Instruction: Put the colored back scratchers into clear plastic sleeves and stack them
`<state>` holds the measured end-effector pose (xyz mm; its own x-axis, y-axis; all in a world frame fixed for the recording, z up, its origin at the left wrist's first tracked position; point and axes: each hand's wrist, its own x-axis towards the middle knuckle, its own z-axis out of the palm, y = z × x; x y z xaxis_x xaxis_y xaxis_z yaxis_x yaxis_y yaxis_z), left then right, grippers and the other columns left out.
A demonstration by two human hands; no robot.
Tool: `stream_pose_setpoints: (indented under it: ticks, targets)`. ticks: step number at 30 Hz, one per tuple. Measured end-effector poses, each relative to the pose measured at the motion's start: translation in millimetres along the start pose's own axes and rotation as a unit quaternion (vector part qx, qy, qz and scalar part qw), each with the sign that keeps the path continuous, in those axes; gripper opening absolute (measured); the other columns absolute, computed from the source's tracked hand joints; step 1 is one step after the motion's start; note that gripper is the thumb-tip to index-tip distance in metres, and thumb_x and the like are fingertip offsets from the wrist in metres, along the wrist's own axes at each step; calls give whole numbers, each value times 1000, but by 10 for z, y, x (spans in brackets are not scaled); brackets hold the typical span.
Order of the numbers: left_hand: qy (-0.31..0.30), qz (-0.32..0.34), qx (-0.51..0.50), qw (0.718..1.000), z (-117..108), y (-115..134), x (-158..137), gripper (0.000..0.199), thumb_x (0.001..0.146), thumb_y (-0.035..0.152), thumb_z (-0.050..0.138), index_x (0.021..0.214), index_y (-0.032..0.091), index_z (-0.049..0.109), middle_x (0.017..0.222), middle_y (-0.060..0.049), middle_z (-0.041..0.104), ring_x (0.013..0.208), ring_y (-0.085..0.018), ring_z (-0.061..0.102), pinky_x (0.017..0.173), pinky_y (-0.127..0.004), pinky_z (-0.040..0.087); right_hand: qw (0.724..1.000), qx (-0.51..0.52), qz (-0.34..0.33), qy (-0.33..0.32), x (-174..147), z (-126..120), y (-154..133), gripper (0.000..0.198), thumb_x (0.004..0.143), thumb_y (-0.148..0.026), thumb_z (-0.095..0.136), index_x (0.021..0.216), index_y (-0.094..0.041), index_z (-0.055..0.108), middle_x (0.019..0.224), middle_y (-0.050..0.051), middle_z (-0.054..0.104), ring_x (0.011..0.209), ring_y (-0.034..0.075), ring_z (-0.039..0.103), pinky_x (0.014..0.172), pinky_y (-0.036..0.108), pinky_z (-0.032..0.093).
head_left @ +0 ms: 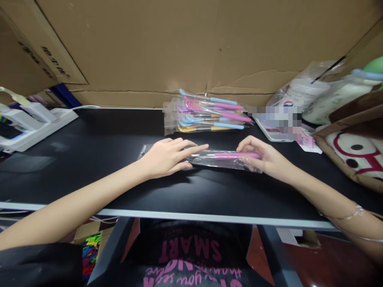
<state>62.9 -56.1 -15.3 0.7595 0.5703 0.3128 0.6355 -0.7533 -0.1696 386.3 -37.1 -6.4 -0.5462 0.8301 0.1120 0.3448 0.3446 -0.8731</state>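
A pink-handled stick with a metal shaft, which looks like a back scratcher (223, 155), lies lengthwise in a clear plastic bag over the black table. My left hand (166, 158) rests flat across the bag's left part with its fingers spread, hiding the head end. At the other end, my right hand (263, 157) pinches the pink handle through the bag between thumb and fingers. Just behind is a pile of similar bagged back scratchers (209, 113) with blue, pink and yellow handles, their heads to the left.
A white power strip (38, 127) with plugs stands at the left. To the right are a phone-like flat device (272, 133), a bagged cup (308, 93), a bottle (344, 95) and a brown bag (359, 131). Cardboard (143, 48) walls the back; the table's light edge (191, 215) runs in front.
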Motion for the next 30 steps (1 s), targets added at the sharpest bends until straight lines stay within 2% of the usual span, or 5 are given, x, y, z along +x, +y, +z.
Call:
stream_pose_setpoints:
  ticks: [4,7,14,20,30]
  targets:
    - [-1,-87,-75,993,-10,-89,-9,55,104,51,44,151,23,47,112,-6,72,98,-21,67,80,-30,46,999,-16,-11,26,21,-21,-1,42,84,-59,73,93,-21,57,64,-3,59,50,11,55,47,24,45]
    - [-33,-124,-109,986,-20,-90,-14,55,98,55,55,145,27,53,111,-4,71,94,-21,68,76,-28,44,1000,-9,-7,17,37,-21,14,42,82,-58,75,93,-21,57,66,-1,61,51,12,56,48,24,46]
    - [-62,-157,-162,972,-10,-29,14,52,91,48,70,139,34,57,95,4,72,89,-17,69,68,-23,38,998,-38,-24,34,82,2,36,42,75,-53,82,92,-21,61,75,1,65,63,12,58,56,23,44]
    - [-105,-199,-194,955,-114,-4,53,39,86,44,74,122,31,64,86,6,72,79,-16,68,63,-22,34,1000,1,10,0,75,27,27,47,73,-57,82,92,-22,58,69,-1,63,53,11,55,51,24,44]
    - [-163,-241,-310,905,-268,8,98,37,79,49,79,100,25,60,84,9,75,75,-14,68,66,-22,38,999,1,5,45,64,11,-44,47,74,-57,82,86,-24,51,59,-5,63,46,14,62,51,27,46]
